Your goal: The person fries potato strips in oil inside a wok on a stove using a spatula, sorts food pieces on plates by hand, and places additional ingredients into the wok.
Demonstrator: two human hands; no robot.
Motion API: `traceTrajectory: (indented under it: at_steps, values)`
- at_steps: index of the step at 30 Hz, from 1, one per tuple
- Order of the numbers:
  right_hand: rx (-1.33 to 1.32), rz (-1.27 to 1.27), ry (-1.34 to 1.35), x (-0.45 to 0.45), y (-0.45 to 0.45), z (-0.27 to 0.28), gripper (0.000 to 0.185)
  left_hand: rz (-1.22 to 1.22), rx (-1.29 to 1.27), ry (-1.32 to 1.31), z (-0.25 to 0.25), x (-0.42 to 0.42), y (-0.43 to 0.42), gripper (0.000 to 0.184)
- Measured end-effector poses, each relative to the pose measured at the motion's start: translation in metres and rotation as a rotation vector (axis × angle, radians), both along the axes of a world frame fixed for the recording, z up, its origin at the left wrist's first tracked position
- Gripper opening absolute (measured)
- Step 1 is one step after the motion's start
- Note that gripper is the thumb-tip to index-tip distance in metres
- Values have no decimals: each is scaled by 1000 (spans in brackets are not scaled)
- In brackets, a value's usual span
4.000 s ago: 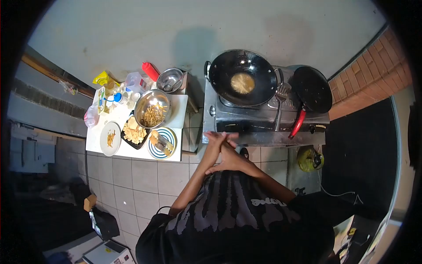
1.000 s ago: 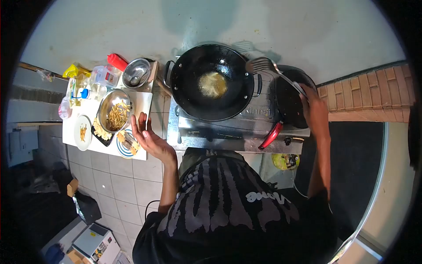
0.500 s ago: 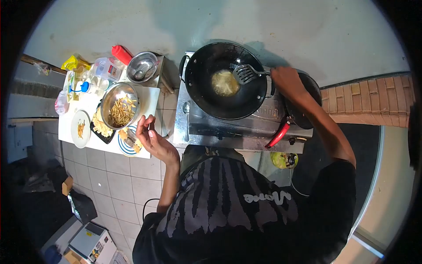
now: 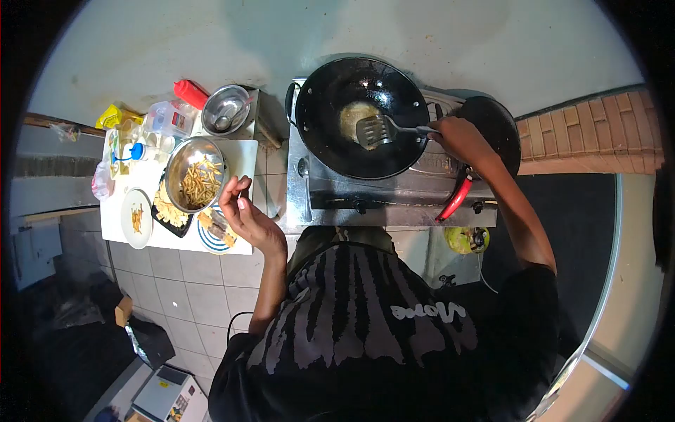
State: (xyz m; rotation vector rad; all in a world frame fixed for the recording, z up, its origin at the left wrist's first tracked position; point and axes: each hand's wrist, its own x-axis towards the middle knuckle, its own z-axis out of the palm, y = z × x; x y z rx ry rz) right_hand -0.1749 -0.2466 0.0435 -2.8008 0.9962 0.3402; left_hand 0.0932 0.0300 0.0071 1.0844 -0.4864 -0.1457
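Note:
My right hand (image 4: 460,141) is closed round the handle of a slotted turner (image 4: 375,131), whose head dips into the oil (image 4: 357,114) in a black wok (image 4: 320,144). The wok sits on a steel gas stove (image 4: 330,191). My left hand (image 4: 254,226) is raised by the right edge of a steel bowl (image 4: 174,172) of brown fried strips (image 4: 201,184). Its fingers are loosely curled and apart, with nothing visible in them. Below the bowl lie a black tray of pale yellow pieces (image 4: 167,211) and a blue-striped plate (image 4: 212,240) holding food.
A black pan (image 4: 485,116) with a red handle (image 4: 457,198) stands right of the wok. The white table (image 4: 242,158) also bears a white plate (image 4: 133,235), a smaller steel bowl (image 4: 221,102), a red squeeze bottle (image 4: 188,91) and a clear plastic container (image 4: 169,119). A spoon (image 4: 304,172) lies on the stove's left edge.
The turner head has moved down and left, from the wok's right side onto the oil. My left hand stays by the bowl, and the view has shifted slightly.

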Motion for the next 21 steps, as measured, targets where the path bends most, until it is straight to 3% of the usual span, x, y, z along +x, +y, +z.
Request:
traceTrajectory:
  at_steps: [10, 17, 21]
  values:
    - [-122, 94, -206, -2, 14, 13, 28, 7, 22, -40, -3, 6, 4, 30]
    - [-108, 77, -95, 4, 13, 28, 21, 30, 41, -34, -6, 9, 8, 29]
    - [-150, 105, -161, 5, 5, 30, 23, 30, 51, -52, -9, 11, 9, 27]
